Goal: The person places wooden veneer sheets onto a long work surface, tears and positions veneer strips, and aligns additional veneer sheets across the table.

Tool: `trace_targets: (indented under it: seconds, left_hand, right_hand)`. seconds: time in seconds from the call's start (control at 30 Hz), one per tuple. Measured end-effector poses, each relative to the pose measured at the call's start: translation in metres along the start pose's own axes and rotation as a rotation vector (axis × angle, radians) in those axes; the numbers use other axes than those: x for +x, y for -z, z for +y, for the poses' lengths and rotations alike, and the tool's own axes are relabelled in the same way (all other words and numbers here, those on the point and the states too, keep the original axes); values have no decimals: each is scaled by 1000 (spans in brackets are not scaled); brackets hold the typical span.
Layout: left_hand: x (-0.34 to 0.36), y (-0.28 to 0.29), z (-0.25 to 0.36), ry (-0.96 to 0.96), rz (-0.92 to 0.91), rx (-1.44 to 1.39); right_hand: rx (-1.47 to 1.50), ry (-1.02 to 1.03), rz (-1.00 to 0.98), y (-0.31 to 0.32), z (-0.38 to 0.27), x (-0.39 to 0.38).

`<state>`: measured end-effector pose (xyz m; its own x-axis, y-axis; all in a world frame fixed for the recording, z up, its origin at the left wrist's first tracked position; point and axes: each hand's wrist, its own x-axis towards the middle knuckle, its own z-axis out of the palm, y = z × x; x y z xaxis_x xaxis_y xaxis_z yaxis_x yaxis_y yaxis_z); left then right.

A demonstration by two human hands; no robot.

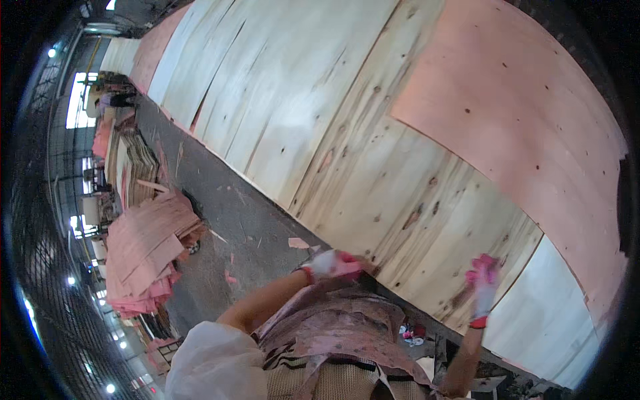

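Observation:
My left hand [331, 265], in a white glove with pink-red fingers, is at the near edge of a knotty pale wood veneer sheet [400, 207]. Its fingers look curled, and a small brown patch shows beside them; I cannot make out what they hold. Above the same sheet, farther right, my right hand [483, 281] wears a matching glove. Its pink fingers point away from me, somewhat apart, with nothing visible in them. A pinkish veneer sheet [507, 113] overlaps the pale one on the far right.
Whiter veneer sheets [287, 87] stretch off to the far left. Stacked pink sheets [143, 247] and a pile of pale sheets [137, 167] stand across the grey floor [227, 220], where scraps lie. A person [120, 99] is in the distance. My stained apron [333, 320] touches the near side.

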<state>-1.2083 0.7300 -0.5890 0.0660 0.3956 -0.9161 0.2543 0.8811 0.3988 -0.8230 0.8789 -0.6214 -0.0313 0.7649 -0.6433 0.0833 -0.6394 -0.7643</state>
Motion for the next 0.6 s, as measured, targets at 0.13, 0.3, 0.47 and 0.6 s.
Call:
trace_targets:
  seconds: [0.13,0.3,0.47,0.6]
  left_hand:
    - [-30,51,-187,-119,269,-513]
    - [-24,133,-265,-310,835,-126]
    - [-30,206,-175,-430,1076,568]
    - [-15,287,-205,-470,856,848]
  right_hand:
    - [-128,59,-296,-136,21,-49]
    - [-788,169,-426,-264,-5,-68]
    - [-1134,468,-272,-284,91,-51]
    - [-1473,276,-201,-352,89,-80]
